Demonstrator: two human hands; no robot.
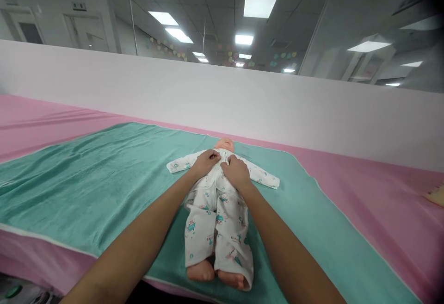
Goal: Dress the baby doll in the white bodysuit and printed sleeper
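A baby doll [225, 144] lies on its back on a green blanket [114, 179], feet towards me. It wears a white printed pajama top [262, 174] with both sleeves spread out sideways, and matching pants [229, 234] from which the bare feet show. On the upper chest, my left hand [207, 161] has its fingers closed on the top's front edge near the collar. Just across the front opening, my right hand [236, 170] pinches the other side of the top. The fingertips are close together; any fastener between them is too small to make out.
Pink sheeting [374, 193] covers the surface around and under the blanket. A white wall panel [208, 91] with a large mirror or window [222, 26] above it stands behind the doll. A yellowish object [436, 195] lies at the right edge.
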